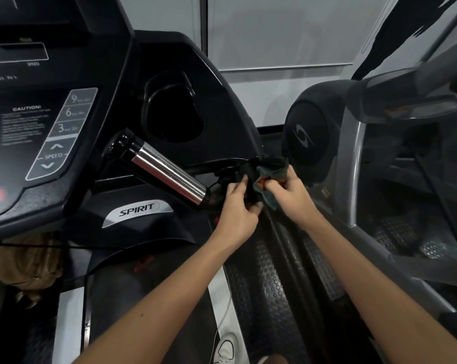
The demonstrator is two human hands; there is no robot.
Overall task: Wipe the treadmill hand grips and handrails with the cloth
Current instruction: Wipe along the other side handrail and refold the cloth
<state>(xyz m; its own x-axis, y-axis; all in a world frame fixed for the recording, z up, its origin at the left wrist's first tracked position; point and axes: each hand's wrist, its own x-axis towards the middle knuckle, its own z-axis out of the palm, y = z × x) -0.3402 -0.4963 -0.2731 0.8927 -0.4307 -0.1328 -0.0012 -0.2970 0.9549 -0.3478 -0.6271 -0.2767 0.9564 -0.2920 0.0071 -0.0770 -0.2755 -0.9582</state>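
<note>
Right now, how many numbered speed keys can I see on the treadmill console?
3, stacked on the console above the SPEED arrows: key 9 on top, key 6 in the middle, key 3 lowest. More may be hidden beyond the frame's left edge.

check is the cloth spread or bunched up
Bunched up: the cloth is a crumpled wad in the right hand, against the handrail the left hand grips.

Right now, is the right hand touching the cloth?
Touching. In the head view the right hand pinches the teal cloth between curled fingers.
</note>
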